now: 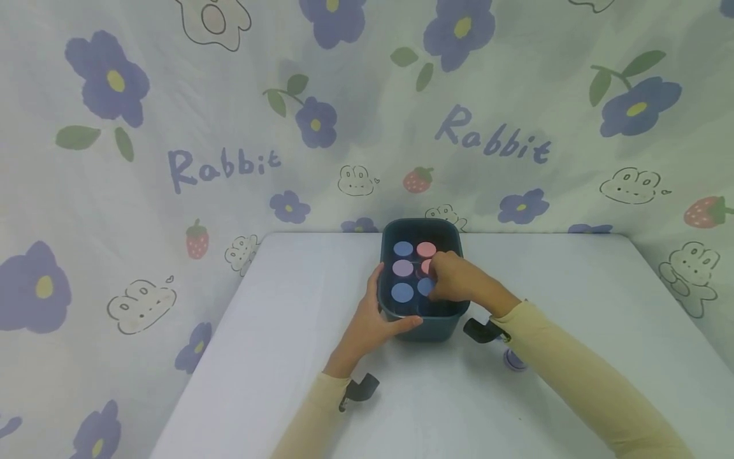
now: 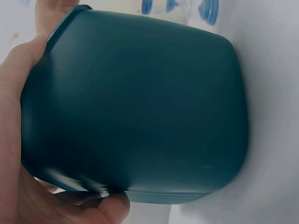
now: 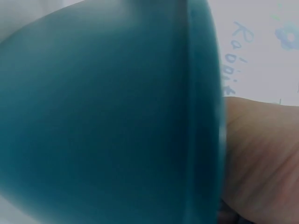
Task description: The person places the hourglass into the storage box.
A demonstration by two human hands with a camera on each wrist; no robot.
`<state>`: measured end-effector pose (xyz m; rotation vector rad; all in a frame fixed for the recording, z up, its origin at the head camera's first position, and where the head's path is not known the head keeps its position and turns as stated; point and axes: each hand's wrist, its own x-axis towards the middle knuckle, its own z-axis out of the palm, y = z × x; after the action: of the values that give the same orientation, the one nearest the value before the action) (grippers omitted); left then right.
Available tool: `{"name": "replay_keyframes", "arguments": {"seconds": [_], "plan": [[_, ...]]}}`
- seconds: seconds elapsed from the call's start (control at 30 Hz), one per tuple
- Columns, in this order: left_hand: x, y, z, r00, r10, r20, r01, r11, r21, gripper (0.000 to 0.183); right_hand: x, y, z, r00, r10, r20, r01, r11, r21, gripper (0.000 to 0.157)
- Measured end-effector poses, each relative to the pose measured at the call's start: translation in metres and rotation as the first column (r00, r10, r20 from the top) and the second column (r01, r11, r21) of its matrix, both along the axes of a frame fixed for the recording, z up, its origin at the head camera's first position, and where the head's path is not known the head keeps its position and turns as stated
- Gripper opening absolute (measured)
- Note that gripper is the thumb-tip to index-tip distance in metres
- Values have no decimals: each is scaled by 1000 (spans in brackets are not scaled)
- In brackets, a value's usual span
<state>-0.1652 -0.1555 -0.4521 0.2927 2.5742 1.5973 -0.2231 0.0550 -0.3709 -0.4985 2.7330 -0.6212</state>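
Note:
A dark teal plastic bin (image 1: 432,328) stands on the white table, with several round-topped pieces in blue, pink and purple inside it, set in two columns. My left hand (image 1: 373,322) grips the bin's near left corner, thumb over the front rim and fingers along the left side; the left wrist view shows the fingers (image 2: 114,207) against its wall. Over the right rim, my right hand (image 1: 455,278) reaches into the bin with bent fingers beside a blue round top (image 1: 425,287) and a pink one (image 1: 426,266). Its fingertips are hidden, and the bin wall (image 3: 117,116) blocks them in the right wrist view.
A small purple round item (image 1: 515,360) lies on the table (image 1: 275,306), partly behind the right forearm. Clear containers with blue ends (image 2: 209,10) appear beyond the bin in the left wrist view. A printed cloth (image 1: 355,115) hangs behind the table's far edge.

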Motion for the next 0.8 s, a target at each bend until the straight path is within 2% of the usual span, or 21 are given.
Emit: {"name": "replay_keyframes", "arguments": {"seconds": [0.37, 0.53, 0.7, 0.8], "plan": [[-2, -1, -5, 1000, 2, -26, -3, 1000, -13, 125, 1, 2, 1, 1000, 25, -15, -25, 1000, -4, 29], [-1, -1, -6, 1000, -3, -26, 2, 1000, -10, 124, 4, 6, 7, 999, 38, -16, -38, 999, -1, 32], [0, -2, -4, 1000, 0, -28, 0, 1000, -13, 125, 6, 16, 19, 1000, 15, -26, -16, 998, -61, 47], [0, -1, -4, 1000, 1, -22, -1, 1000, -17, 125, 9, 27, 26, 998, 4, -56, -11, 992, -128, 46]]}}
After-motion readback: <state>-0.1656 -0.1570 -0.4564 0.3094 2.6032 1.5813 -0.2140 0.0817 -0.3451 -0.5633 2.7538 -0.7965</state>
